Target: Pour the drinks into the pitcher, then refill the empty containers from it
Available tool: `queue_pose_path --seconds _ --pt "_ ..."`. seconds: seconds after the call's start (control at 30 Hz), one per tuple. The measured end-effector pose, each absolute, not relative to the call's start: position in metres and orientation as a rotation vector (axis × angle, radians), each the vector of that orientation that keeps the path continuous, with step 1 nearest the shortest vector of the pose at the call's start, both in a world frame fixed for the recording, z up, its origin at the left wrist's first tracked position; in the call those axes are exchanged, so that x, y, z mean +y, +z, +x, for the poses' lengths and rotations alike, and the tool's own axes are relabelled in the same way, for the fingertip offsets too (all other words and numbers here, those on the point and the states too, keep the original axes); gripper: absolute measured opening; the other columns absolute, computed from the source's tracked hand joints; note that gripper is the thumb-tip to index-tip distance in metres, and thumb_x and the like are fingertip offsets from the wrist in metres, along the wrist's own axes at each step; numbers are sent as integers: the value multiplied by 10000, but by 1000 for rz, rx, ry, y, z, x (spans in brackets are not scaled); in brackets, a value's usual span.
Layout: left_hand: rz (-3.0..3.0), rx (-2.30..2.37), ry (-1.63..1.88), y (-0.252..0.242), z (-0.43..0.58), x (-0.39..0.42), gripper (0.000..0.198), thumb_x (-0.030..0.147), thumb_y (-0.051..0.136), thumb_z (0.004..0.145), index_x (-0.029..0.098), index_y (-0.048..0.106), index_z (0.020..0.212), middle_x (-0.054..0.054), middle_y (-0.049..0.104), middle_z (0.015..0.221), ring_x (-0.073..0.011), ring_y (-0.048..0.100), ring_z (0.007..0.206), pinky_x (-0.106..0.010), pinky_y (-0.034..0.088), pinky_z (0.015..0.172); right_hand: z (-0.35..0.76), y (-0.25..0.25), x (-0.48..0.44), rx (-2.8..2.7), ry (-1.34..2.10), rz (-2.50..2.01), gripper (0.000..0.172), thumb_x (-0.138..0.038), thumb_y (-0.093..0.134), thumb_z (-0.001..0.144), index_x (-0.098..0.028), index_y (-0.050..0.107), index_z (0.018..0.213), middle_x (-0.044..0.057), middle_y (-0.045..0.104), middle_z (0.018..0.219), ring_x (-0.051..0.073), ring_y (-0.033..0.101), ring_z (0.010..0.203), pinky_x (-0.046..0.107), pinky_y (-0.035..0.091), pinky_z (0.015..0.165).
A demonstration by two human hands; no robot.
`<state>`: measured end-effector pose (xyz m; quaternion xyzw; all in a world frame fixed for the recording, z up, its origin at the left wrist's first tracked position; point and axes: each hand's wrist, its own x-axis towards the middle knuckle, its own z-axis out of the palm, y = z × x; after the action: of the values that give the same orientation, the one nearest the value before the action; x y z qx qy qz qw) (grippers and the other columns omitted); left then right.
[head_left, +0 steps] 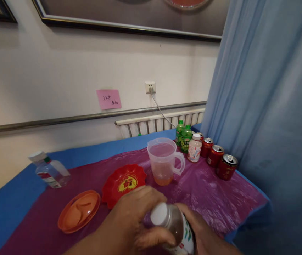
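A small drink bottle [177, 226] with a white cap and a white-and-green label, dark liquid inside, is tilted at the bottom of the view. My left hand [132, 219] is closed around its neck just under the cap. My right hand [206, 233] wraps the bottle's body from the right. Behind them stands a clear plastic measuring jug [164, 161] with a little orange liquid at its bottom.
A red scalloped dish [123, 182] and an orange divided plate [78, 210] lie on the purple plastic sheet [214, 198]. A clear bottle [49, 170] stands at left. Green bottles [183, 136], a white bottle [194, 148] and three red cans [217, 159] line the blue curtain.
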<state>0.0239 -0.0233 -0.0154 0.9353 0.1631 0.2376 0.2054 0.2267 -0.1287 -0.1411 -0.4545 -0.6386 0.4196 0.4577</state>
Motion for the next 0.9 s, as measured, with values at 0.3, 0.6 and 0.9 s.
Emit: queue_pose_path --seconds 0.3,0.6,0.9 --pt "2699 391 444 14 14 -32 343 332 553 1031 396 556 1368 33 726 1315 -192 696 1159 -311 564 1001 231 -145 -125 -1620 928 -1107 685 -394 778 717 -209 551 1336 119 672 1236 283 668 1069 405 531 933" --pt "2718 529 964 -31 26 -28 305 308 599 979 238 606 1276 -40 748 1009 -194 698 871 -306 570 802 225 -165 -128 -1574 674 -1306 835 -198 753 659 -243 461 1440 143 624 1366 335 623 1232 464 490 1064" --pt "2710 977 991 5 33 -14 348 342 448 998 204 611 723 8 595 632 -146 534 566 -262 380 542 216 -179 -122 -1639 152 -1301 866 -185 707 668 -249 381 1468 123 665 1280 320 694 1113 433 588 953"
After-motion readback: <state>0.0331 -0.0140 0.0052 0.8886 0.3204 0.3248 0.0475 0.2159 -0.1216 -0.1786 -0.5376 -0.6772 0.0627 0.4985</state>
